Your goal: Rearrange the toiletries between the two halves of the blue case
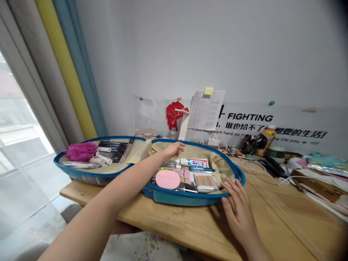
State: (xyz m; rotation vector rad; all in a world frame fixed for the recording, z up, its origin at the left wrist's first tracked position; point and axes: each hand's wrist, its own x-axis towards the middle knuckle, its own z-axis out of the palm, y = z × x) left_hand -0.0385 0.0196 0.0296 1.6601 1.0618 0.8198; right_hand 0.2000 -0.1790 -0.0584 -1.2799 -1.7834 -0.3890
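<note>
An open blue case (190,200) with a cream lining lies on the wooden desk. My left hand (174,150) reaches over its right half, fingers curled near the back; whether it holds anything is too small to tell. My right hand (237,203) rests at the right front rim, fingers spread, nothing held. The right half holds a pink oval item (168,179), a pack of cotton swabs (206,182), a toothpaste tube (194,162) and a blue tube (202,169). In the left half are a purple bath puff (81,151), white bottles (104,158) and a black packet (115,150).
White cables (268,190) cross the desk (272,214) at the right. Behind them stand a yellow bottle (265,140) and a lidded jar (276,154). A brown bag (318,183) lies far right. A white lamp (184,125) stands behind the case. Curtains (65,65) hang left.
</note>
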